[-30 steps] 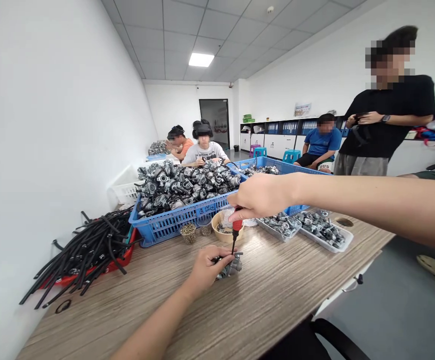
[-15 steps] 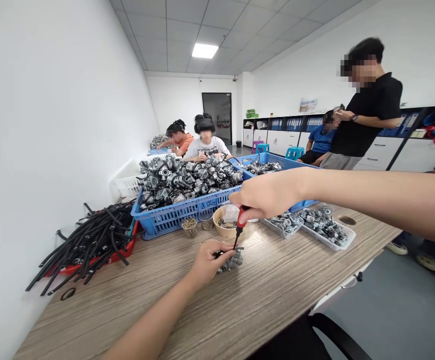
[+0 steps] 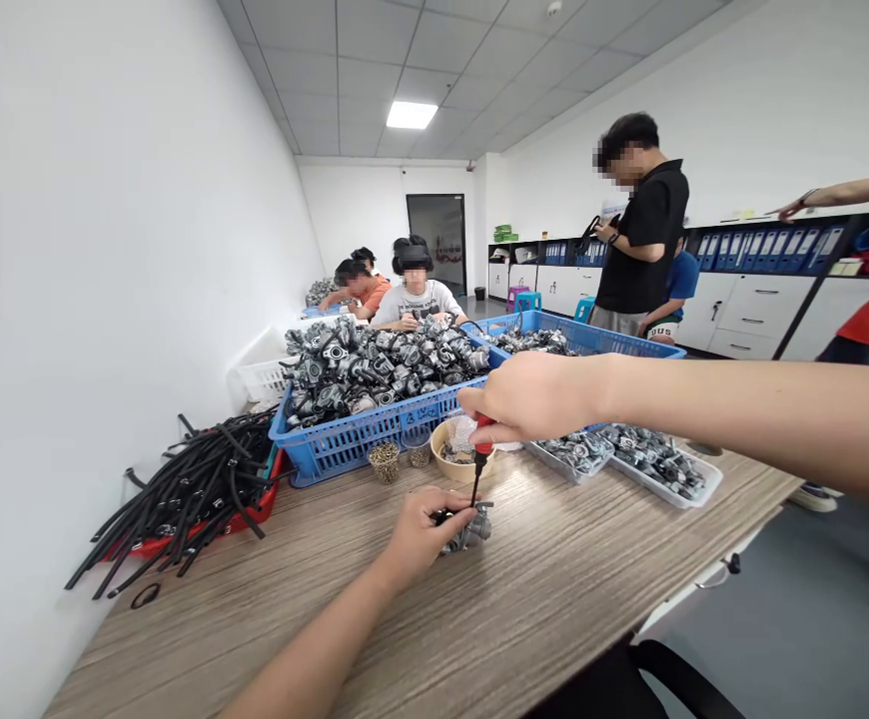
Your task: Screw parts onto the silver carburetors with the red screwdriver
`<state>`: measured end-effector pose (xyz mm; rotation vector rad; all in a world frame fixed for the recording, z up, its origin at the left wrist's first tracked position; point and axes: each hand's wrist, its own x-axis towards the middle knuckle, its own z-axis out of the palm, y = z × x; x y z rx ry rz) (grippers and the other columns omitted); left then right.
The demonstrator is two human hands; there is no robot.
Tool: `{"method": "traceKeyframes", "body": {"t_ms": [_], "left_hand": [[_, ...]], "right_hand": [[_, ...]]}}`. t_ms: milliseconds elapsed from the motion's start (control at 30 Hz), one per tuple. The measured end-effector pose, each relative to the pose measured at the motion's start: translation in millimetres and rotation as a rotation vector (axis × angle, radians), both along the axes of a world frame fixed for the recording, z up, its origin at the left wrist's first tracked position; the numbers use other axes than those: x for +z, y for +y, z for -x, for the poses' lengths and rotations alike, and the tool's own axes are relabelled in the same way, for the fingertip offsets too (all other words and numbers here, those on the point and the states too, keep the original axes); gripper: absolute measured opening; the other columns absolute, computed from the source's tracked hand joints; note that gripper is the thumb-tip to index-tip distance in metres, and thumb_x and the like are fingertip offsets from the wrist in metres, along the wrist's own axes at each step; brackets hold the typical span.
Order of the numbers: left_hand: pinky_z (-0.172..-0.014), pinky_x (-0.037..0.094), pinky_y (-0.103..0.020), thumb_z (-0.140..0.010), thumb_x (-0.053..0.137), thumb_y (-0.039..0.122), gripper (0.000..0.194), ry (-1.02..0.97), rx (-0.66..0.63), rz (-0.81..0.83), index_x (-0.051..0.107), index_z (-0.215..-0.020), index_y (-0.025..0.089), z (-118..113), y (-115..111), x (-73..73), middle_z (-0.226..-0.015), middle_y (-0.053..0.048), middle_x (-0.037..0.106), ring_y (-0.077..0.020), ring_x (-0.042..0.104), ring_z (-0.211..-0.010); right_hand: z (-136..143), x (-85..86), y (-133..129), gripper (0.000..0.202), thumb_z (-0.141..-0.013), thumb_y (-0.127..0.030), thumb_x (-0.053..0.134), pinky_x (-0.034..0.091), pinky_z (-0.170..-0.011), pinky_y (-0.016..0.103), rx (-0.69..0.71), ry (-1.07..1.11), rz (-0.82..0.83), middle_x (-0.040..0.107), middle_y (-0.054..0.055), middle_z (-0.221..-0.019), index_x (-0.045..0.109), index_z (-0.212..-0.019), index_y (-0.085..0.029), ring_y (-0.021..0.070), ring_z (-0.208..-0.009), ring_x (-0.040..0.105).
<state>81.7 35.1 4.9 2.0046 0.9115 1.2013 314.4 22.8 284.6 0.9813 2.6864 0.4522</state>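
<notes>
A grey metal part (image 3: 477, 529) with black pieces rests on the wooden table (image 3: 554, 589), and my left hand (image 3: 426, 529) is closed on its left side. My right hand (image 3: 528, 396) grips the red handle of a screwdriver (image 3: 481, 449) from above. The screwdriver stands nearly upright, its thin tip down at the top of the metal part, beside my left fingertips. My left fingers hide some of the part, and the exact contact of the tip is too small to tell.
Behind my hands are a blue basket (image 3: 345, 449) heaped with metal parts, cups of small brass pieces (image 3: 385, 461), a cream bowl (image 3: 445, 461) and clear trays (image 3: 693, 491) of fittings. Black hoses (image 3: 187, 489) lie in a red tray at left. People sit and stand beyond.
The view has shifted slightly, while both hands keep their hold. The standing person in black appears farther left, and a person's orange sleeve and arm have come into view at right.
</notes>
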Motion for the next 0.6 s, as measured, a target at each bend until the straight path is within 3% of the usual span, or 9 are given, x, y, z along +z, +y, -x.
{"method": "traceKeyframes", "body": {"t_ms": [100,200,267,467,600], "left_hand": [[-0.106,0.070,-0.051,-0.102,0.085,0.064,0.042,-0.004,-0.003,0.001,0.095,-0.105,0.024,0.0,-0.3,-0.2,-0.121,-0.013,0.093,-0.0322,0.090,-0.111],[-0.105,0.071,-0.051,-0.102,0.085,0.065,0.041,-0.003,-0.006,0.004,0.095,-0.105,0.025,-0.3,-0.3,-0.2,-0.120,-0.014,0.093,-0.0322,0.090,-0.109],[-0.105,0.071,-0.051,-0.102,0.085,0.065,0.042,-0.003,-0.002,0.005,0.095,-0.104,0.025,-0.5,-0.2,-0.1,-0.119,-0.014,0.093,-0.0328,0.090,-0.110],[-0.105,0.070,-0.050,-0.102,0.086,0.061,0.038,0.005,0.009,-0.005,0.096,-0.108,0.025,0.5,1.0,-1.4,-0.118,-0.013,0.093,-0.0331,0.089,-0.111],[-0.103,0.070,-0.049,-0.102,0.086,0.060,0.036,0.006,0.021,-0.011,0.096,-0.110,0.026,1.4,2.1,-3.9,-0.114,-0.013,0.094,-0.0324,0.089,-0.108]], "right_hand": [[-6.2,2.0,-2.9,0.044,-0.117,-0.048,0.060,0.040,-0.069,0.040,0.070,0.025,0.106,0.080,0.010,-0.100,0.059,-0.148,-0.018,0.0268,-0.079,0.067],[-12.9,4.1,-1.2,0.034,-0.110,-0.025,0.060,0.040,-0.069,0.040,0.145,0.020,0.179,0.079,0.009,-0.103,0.060,-0.143,-0.020,0.0265,-0.081,0.066],[-15.2,4.7,0.9,0.035,-0.105,-0.017,0.059,0.039,-0.067,0.041,0.173,0.025,0.178,0.078,0.008,-0.100,0.061,-0.139,-0.020,0.0270,-0.079,0.065],[-11.9,8.6,3.3,0.031,-0.098,-0.014,0.062,0.038,-0.067,0.041,0.065,-0.011,0.197,0.077,0.007,-0.090,0.063,-0.128,-0.019,0.0263,-0.073,0.062],[-8.1,12.2,0.2,0.022,-0.110,-0.027,0.059,0.040,-0.070,0.042,0.060,-0.021,0.187,0.079,0.010,-0.096,0.065,-0.128,-0.018,0.0265,-0.077,0.064]]}}
